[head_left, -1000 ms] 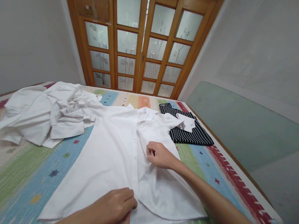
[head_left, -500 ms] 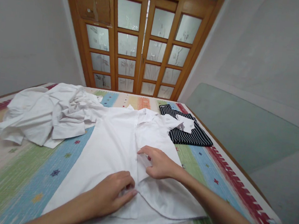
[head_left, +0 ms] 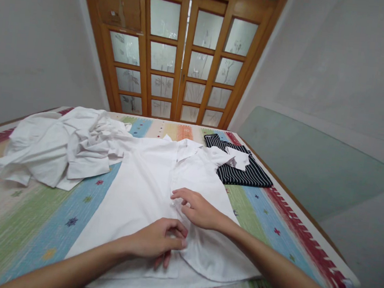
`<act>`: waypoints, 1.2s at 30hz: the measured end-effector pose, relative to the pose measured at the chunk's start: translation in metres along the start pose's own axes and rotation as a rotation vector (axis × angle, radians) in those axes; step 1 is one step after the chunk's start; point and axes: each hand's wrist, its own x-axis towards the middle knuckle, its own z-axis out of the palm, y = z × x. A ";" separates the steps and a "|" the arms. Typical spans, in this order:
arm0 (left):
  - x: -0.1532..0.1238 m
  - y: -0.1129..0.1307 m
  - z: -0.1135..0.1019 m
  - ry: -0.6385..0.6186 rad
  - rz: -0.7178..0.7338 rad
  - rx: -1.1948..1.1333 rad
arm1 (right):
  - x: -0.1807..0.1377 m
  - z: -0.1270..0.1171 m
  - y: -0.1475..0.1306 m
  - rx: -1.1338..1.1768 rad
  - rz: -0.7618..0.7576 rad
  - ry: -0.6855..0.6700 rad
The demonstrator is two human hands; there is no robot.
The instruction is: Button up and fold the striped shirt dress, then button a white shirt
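Observation:
A white short-sleeved shirt (head_left: 141, 175) lies spread on the patterned cover, collar away from me and hem towards me. Low on its front, my left hand (head_left: 160, 238) pinches the edge of the front opening between thumb and fingers, and its other fingers curl beneath. Slightly higher, my right hand (head_left: 199, 208) reaches in from the right. Its fingertips touch the front edge of the shirt, with the thumb apart from the index finger. Small folds rise in the cloth between the two hands. Buttons are too small to make out.
Crumpled white garments (head_left: 59, 145) are heaped at the left, against one shirt sleeve. A folded black-and-white striped cloth (head_left: 246, 174) lies at the right under the other sleeve. The striped, colourful cover (head_left: 33, 237) spans the table. Walls flank it, with wooden glazed doors (head_left: 183, 57) behind.
My left hand has moved right and slightly up, its thumb and fingers now on the shirt's front edge. My right hand has shifted slightly left. The lower front has wrinkled and shifted.

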 end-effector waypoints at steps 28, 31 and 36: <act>-0.095 -0.053 -0.072 1.141 -0.437 1.467 | -0.002 0.039 0.032 -0.367 -0.059 0.239; -0.094 -0.057 -0.067 1.131 -0.460 1.432 | -0.003 0.040 0.032 -0.375 -0.053 0.232; -0.094 -0.059 -0.066 1.080 -0.455 1.389 | -0.004 0.040 0.032 -0.387 -0.067 0.238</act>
